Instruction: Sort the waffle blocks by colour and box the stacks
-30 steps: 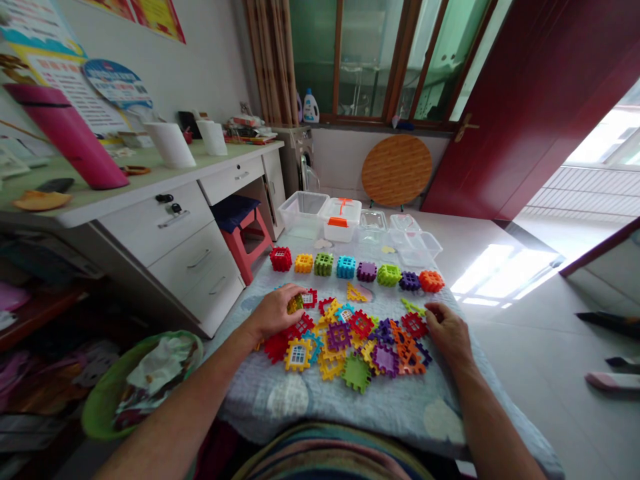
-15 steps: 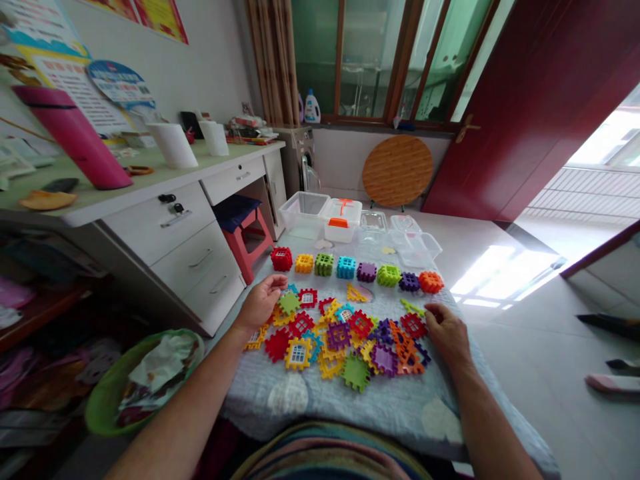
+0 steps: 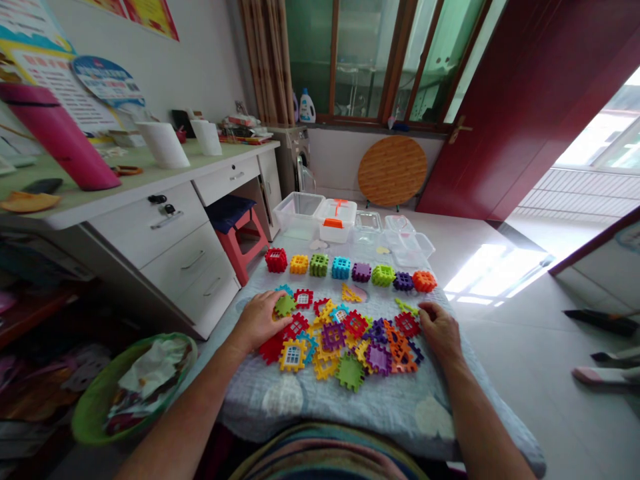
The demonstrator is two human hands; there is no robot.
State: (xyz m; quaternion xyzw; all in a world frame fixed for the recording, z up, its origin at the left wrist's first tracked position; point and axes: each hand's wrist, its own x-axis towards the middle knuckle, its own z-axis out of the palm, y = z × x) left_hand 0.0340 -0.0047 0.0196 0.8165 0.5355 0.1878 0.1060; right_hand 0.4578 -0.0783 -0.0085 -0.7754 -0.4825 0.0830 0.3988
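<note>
A heap of flat, toothed plastic tiles [image 3: 345,337] in many colours lies on a pale blue cloth [image 3: 350,407] over my lap. My left hand [image 3: 257,321] rests at the heap's left edge, its fingers curled onto a green tile [image 3: 285,306]. At the right edge, beside a red tile [image 3: 406,324], my right hand [image 3: 441,331] lies with bent fingers and hidden fingertips. Beyond the heap stands a row of several built cubes, from a red cube [image 3: 276,259] on the left to an orange cube [image 3: 424,281] on the right.
Clear plastic tubs [image 3: 299,212] and a lidded box with an orange latch [image 3: 338,221] stand behind the cubes. A desk with drawers [image 3: 170,227] and a red stool [image 3: 239,235] are on the left. A green basket [image 3: 95,410] sits low left. Tiled floor spreads to the right.
My left hand lifted off the heap toward the red cube, leaving the green tile uncovered, then came back down onto that tile. My right hand stayed in place.
</note>
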